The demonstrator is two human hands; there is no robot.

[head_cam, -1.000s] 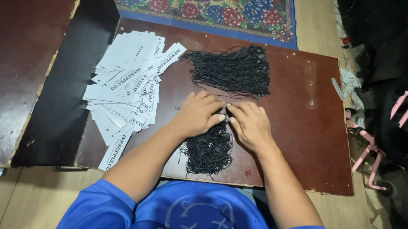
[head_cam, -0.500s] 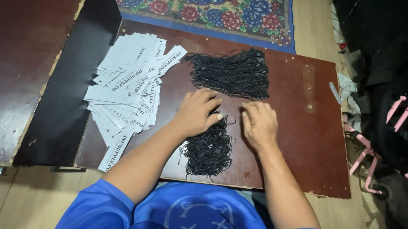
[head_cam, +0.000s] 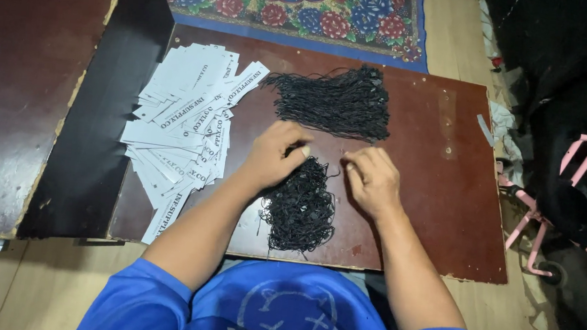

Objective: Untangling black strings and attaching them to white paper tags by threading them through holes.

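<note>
left hand (head_cam: 274, 158): palm-down, fingers curled pinching black strings (head_cam: 300, 206) | right hand (head_cam: 375, 179): palm-down beside pile, grip unclear

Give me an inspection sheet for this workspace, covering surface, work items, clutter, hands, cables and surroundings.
Surface: low brown board, worn, edges chipped.
Work items: tangled black string pile near the person; tidier bundle of black strings farther back; fanned stack of white printed paper tags at left.
Clutter: scraps of tape on the board's right side.
Hands: left hand rests on the near pile's top edge; right hand on the board beside it, fingers curled.
Cables: nothing seen.
Surroundings: floral rug beyond the board, pink metal frame at right, dark brown panel at left.
</note>
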